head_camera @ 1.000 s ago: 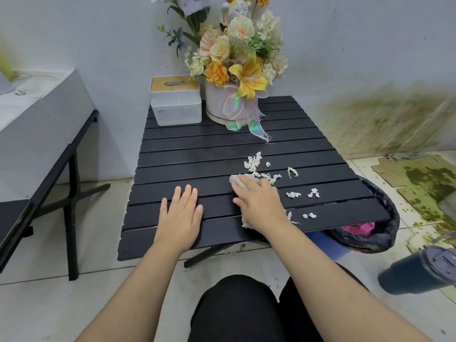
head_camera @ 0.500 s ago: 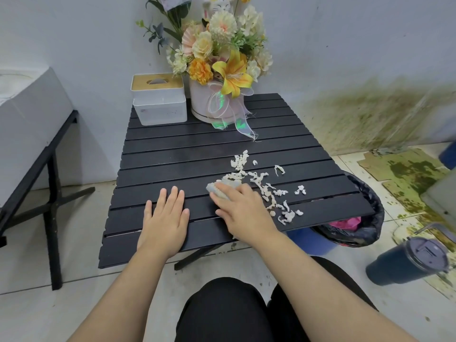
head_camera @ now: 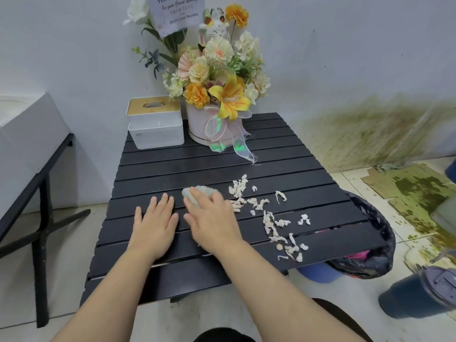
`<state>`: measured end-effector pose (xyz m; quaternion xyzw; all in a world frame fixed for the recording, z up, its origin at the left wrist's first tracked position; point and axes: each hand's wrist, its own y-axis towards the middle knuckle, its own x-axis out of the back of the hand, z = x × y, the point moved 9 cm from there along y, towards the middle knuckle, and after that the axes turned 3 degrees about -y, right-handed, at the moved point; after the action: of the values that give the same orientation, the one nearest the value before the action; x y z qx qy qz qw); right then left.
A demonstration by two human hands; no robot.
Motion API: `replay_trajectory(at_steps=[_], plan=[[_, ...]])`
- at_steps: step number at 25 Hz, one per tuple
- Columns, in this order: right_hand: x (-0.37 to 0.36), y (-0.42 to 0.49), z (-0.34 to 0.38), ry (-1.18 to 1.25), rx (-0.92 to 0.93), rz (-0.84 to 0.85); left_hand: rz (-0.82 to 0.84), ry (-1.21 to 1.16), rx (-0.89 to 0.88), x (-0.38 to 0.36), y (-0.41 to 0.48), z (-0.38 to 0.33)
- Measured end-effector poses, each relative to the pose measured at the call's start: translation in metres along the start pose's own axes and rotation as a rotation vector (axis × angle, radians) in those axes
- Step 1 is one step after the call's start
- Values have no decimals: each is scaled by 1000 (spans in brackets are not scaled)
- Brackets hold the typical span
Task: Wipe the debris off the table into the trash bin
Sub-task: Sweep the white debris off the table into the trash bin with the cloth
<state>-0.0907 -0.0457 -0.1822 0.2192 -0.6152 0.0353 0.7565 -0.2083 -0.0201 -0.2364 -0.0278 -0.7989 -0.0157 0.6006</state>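
A black slatted table (head_camera: pixel 197 164) stands before me. Several white scraps of debris (head_camera: pixel 269 218) lie scattered over its right half, down to the front right corner. My right hand (head_camera: pixel 212 218) presses flat on a pale cloth (head_camera: pixel 197 191), whose edge shows beyond my fingertips, just left of the scraps. My left hand (head_camera: pixel 155 223) rests flat on the table, fingers together, holding nothing. A trash bin (head_camera: pixel 375 243) lined with a black bag stands on the floor under the table's right edge.
A white tissue box (head_camera: pixel 155 124) with a wooden lid and a flower arrangement (head_camera: pixel 217 95) in a white pot stand at the table's back. A dark lidded tumbler (head_camera: pixel 419 292) is on the floor at right. A second black-framed table (head_camera: pixel 37 181) stands at left.
My right hand has slid the cloth to the left, away from the scraps, leaving a trail of them toward the front right corner. The left hand has stayed put. The view has tilted.
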Motion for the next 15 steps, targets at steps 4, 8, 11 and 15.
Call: replay_trajectory(at_steps=[4, 8, 11, 15], plan=[[-19, 2, -40, -106, -49, 62, -10, 18, -9, -13, 2, 4], [1, -1, -83, -111, -244, -25, -16, 15, -7, -13, 4, 5], [-20, 4, -22, -81, -55, 87, 6, 38, -13, -14, 5, 3], [-14, -3, -77, -103, -164, 107, 13, 9, 0, -11, 5, 6]])
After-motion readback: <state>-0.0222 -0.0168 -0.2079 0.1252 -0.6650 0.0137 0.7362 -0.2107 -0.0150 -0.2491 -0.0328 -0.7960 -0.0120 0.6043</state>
